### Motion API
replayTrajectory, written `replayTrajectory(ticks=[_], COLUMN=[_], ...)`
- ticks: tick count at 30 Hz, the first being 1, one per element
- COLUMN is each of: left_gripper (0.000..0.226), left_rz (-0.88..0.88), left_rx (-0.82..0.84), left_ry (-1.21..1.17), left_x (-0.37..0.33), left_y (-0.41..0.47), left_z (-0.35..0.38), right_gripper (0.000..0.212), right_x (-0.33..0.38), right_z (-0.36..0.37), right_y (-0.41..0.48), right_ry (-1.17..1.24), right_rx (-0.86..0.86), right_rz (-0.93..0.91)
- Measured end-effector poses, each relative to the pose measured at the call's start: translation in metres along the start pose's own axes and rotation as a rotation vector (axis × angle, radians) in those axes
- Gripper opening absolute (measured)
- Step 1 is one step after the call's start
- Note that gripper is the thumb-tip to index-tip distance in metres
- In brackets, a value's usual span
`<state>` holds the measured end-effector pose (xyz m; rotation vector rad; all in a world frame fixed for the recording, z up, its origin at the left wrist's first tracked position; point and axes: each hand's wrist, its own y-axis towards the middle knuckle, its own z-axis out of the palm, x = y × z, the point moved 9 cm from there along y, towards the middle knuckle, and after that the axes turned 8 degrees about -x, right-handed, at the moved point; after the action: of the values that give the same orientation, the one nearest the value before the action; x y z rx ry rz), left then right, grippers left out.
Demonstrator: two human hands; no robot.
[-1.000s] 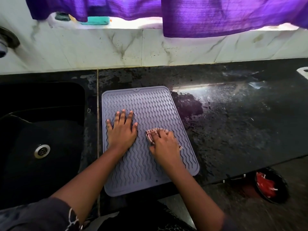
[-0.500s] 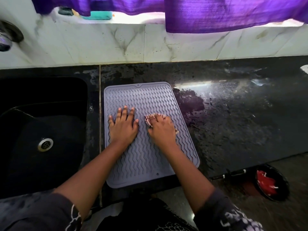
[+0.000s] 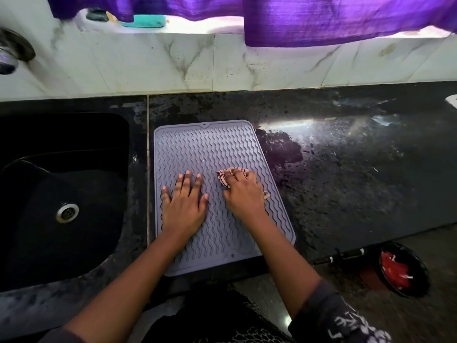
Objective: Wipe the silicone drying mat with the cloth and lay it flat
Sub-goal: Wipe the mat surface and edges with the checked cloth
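The wavy-ribbed grey silicone mat [image 3: 217, 154] was pinned flat by the spread left hand [image 3: 184, 206]; a crumpled cloth [image 3: 226, 178] was clutched by the right hand [image 3: 243, 194], beside bare wet black surface [image 3: 346, 181].

You look down on a black stone counter [image 3: 346, 181], wet and streaked with glare, with a dark sink [image 3: 61, 194] set into its left side and a steel drain [image 3: 67, 212] in the basin. Behind runs a white marble backsplash [image 3: 173, 63] with grey veins. Purple curtains [image 3: 333, 18] hang over a bright window sill [image 3: 197, 26]. A tap [image 3: 12, 55] juts from the wall at far left.
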<state>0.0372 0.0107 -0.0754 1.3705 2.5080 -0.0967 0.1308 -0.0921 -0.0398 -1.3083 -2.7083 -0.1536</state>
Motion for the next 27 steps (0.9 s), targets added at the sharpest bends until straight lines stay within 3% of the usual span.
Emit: replayTrajectory(ticks=[6,9,10,13,15,22,25,27], left_gripper=[0.059,0.059,0.059,0.06,0.058,0.058,0.062,0.063], left_rz=[-0.004,0.0,-0.001,-0.009,-0.012,-0.02,-0.011,-0.012], left_rx=[-0.021,-0.027,-0.027,-0.038,-0.041,-0.031,-0.002,0.016], left_ry=[-0.014,-0.003,-0.003,-0.003,-0.003,0.003,0.021,0.038], left_x=[0.0,0.002,0.002,0.001,0.0,0.002,0.002,0.001], left_y=[0.0,0.0,0.0,0.0,-0.001,-0.001,-0.006,-0.013], left_z=[-0.001,-0.001,0.0,-0.002,-0.004,-0.002,0.002,0.004], right_gripper=[0.044,0.039,0.039,0.045,0.051,0.05,0.047,0.041], right_x=[-0.01,-0.02,-0.022,-0.016,-0.008,-0.01,-0.018,-0.025], right_z=[-0.008,-0.011,-0.013,-0.012,0.001,-0.007,-0.008,-0.011], right_y=[-0.055,-0.044,-0.032,-0.002,0.004,-0.069,-0.097,-0.082], right_ry=[0.008,0.274,0.349,0.243,0.131,0.102,0.067,0.17], right_rx=[0.09,0.246,0.219,0.007,-0.028,-0.034,0.09,0.164], right_rz=[-0.052,0.073,0.11,0.088,0.052,-0.026,-0.089,-0.032])
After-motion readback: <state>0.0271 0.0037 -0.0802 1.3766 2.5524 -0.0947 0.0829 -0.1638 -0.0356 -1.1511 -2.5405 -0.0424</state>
